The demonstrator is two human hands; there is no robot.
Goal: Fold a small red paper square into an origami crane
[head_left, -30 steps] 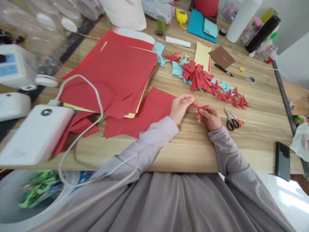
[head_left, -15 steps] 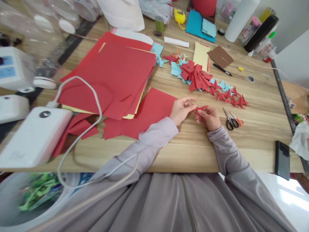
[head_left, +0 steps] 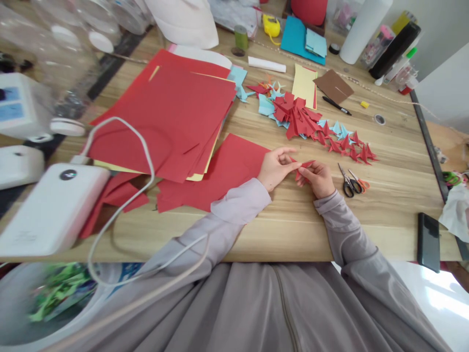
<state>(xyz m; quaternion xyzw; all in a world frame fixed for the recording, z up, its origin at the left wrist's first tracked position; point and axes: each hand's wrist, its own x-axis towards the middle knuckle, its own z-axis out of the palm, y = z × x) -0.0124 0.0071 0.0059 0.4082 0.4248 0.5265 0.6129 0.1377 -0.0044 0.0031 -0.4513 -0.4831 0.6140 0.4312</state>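
Observation:
Between my two hands is a small folded piece of red paper [head_left: 307, 165], pointed at its right end. My left hand [head_left: 277, 167] pinches its left side with thumb and index finger. From the other side my right hand [head_left: 318, 179] grips it between thumb and fingers, which hide part of the folds. Just left of my left hand lie flat red paper sheets [head_left: 234, 166]. Beyond the hands a heap of folded red paper pieces [head_left: 298, 117] rests among light blue ones. Two pairs of scissors, one black-handled [head_left: 351, 186] and one orange-handled [head_left: 364, 185], lie right of my right hand.
A large stack of red sheets [head_left: 176, 117] covers the left of the table. A white power bank [head_left: 54, 205] with a cable [head_left: 146, 146] sits near the front left edge. At the front right edge is a phone [head_left: 428, 242]. A black pen [head_left: 336, 105] lies farther back.
Both hands stay in nearly the same place. The fingertips have drawn slightly closer together on the red paper, and the fingers of my left hand have shifted a little.

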